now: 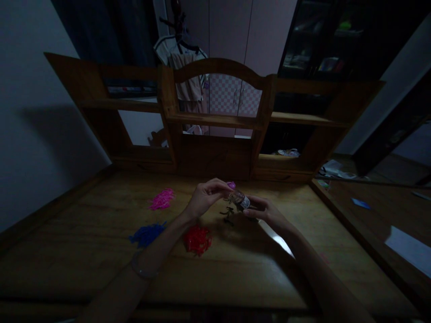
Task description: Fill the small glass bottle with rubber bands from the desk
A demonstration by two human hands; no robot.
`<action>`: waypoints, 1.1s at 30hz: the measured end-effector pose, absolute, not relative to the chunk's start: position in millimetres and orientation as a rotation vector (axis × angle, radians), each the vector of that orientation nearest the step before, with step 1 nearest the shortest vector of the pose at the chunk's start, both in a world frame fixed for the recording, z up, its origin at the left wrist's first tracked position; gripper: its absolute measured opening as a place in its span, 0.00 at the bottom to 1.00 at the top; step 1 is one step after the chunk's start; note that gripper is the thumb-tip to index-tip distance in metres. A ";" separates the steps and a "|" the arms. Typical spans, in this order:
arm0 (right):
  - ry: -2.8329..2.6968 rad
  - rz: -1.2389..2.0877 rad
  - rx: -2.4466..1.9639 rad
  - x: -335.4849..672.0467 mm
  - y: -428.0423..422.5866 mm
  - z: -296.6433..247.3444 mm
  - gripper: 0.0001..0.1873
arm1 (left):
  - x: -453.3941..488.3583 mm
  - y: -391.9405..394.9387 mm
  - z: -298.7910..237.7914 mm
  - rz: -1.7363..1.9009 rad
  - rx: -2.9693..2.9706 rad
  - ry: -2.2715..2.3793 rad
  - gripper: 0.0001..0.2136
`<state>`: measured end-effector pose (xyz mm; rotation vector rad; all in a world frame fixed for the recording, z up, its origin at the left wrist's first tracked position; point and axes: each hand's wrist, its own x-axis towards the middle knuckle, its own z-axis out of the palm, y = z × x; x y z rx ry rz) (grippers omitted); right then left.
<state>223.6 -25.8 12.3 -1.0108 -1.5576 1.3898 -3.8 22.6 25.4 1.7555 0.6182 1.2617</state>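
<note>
While it tilts at the centre of the frame, its mouth toward the left, the small clear bottle sits in the right hand, whose grip is closed around its lower end. A pale label shows on its side, with dark contents behind it. By its mouth is a small purple piece, touching or just beside the fingertips of the left hand; whether that grip is closed on it, I cannot tell. Just below the bottle, dark thin pieces lie loose on the wooden counter. A red pile lies lower, near the left forearm; across that arm, left of centre, are a blue pile and, above it, a pink pile. A clear bangle circles the left wrist side of the forearm. Along the counter's far edge stands a wooden shelf unit, with hanging clothes behind it at upper centre-left. White paper lies at the right edge.
</note>
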 end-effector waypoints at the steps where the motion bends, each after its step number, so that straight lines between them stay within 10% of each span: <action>1: -1.552 1.402 -0.998 223.7 -25.8 12.7 0.28 | -4.0 23.1 26.0 1.275 1.749 0.614 0.06; 33: -1.194 1.362 -0.872 241.0 -13.2 10.0 0.21 | 15.2 27.2 -26.3 0.560 2.523 0.658 0.21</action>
